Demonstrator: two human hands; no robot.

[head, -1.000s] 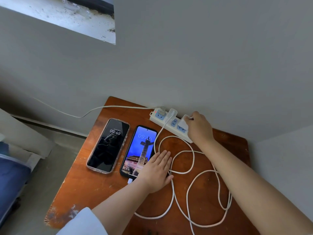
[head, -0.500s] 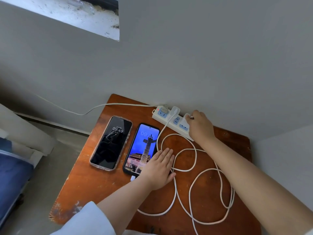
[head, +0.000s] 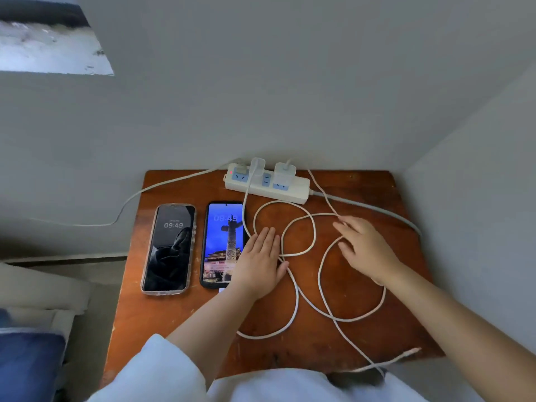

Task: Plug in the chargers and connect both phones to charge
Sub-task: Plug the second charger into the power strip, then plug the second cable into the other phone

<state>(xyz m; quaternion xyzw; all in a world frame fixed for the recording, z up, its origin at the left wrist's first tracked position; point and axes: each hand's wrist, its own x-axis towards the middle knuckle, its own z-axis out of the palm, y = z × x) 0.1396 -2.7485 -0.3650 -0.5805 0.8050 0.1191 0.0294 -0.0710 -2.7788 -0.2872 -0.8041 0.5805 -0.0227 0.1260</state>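
Both chargers [head: 284,171] stand plugged into the power strip [head: 293,191] at the far edge of the surface [head: 348,285], so you are on the second half of the job: getting cables into the phones. The two phones lie side by side on the left, screens lit: the dark-screened phone [head: 169,248] furthest left, the blue-screened phone [head: 223,245] just right of it. A small white plug shows at the near end of the blue-screened one, though I cannot tell whether it is seated.

Your left hand [head: 259,264] lies flat and open, palm down, overlapping the near right corner of the blue-screened phone and resting on a loop of white cable [head: 295,300]; it grips nothing. Your right hand [head: 367,250] is spread open over the tangled loops, fingertips touching a strand but not closed on it.

The loose connector end [head: 412,351] lies at the near right corner, well apart from both phones. Your next move, as I judge it, is to take that end, work the slack free of the crossings, and carry it left to the dark-screened phone's near end.
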